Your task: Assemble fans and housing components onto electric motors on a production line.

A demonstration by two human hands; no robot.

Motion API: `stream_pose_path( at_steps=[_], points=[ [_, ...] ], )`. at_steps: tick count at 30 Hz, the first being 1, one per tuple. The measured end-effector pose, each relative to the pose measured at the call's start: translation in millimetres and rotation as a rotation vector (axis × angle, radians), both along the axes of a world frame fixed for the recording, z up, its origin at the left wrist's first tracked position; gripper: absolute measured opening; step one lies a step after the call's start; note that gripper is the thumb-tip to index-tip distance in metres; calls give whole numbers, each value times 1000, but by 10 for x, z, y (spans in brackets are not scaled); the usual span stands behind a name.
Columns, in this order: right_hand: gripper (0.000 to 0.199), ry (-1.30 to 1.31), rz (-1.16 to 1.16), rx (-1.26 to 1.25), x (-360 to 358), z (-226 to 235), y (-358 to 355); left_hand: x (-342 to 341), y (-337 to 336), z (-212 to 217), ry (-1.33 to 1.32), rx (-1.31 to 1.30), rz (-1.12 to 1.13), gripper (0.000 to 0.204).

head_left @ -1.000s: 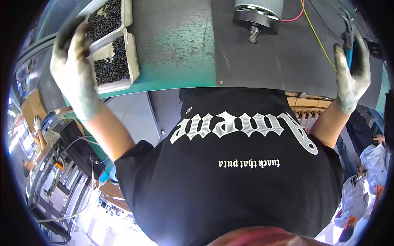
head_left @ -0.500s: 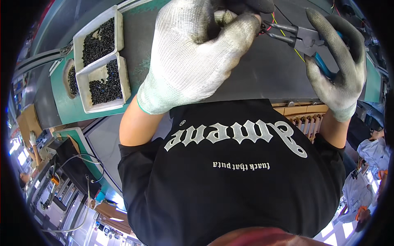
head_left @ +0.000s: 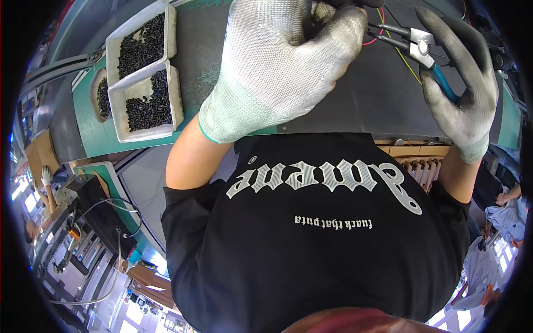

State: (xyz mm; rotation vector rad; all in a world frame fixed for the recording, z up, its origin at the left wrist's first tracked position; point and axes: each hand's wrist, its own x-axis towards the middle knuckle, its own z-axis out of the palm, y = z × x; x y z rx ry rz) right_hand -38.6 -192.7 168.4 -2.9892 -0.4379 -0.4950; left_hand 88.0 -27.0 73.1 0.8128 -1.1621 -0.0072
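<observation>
My left hand (head_left: pixel 283 69), in a white knit glove with dark-stained fingers, is bent closed at the top of the view. A dark piece (head_left: pixel 355 3) shows above its thumb, cut off by the upper edge; its kind is hard to tell. In my right hand (head_left: pixel 463 89), also gloved, is a pair of pliers (head_left: pixel 420 47) with slim dark jaws and blue handles. The handles lie between thumb and fingers, which are spread fairly wide. Slightly parted, the jaw tips point left, close beside the left thumb tip. Whatever lies at the tips is too small to make out.
Two white trays (head_left: pixel 176 94) of small black parts stand on the left of the workbench (head_left: pixel 355 105), beside an oval dish (head_left: pixel 95 102) of similar parts. Thin red and yellow wires (head_left: pixel 408 65) run behind the pliers. Other people are at work at both sides.
The plier jaws have swung a little and their tips sit nearer the left thumb tip. A small dark ring seen at the tips earlier no longer shows. The whole view has shifted slightly.
</observation>
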Motion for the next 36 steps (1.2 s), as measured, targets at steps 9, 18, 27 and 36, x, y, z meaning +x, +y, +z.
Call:
stream_pose_path(
  at_steps=[9, 18, 27, 36],
  points=[
    [41, 3, -128, -83, -1, -128, 81, -299, 175, 550, 579, 822, 257, 17],
    [23, 227, -351, 1381, 777, -1125, -877, 889, -469, -413, -53, 1048, 819, 49],
    [16, 566, -36, 2316, 885, -1640, -777, 996, -680, -557, 157, 1251, 728, 73],
    [14, 1033, 876, 2643, 858, -1183, -365, 835, -344, -281, 810, 595, -199, 33]
  ],
)
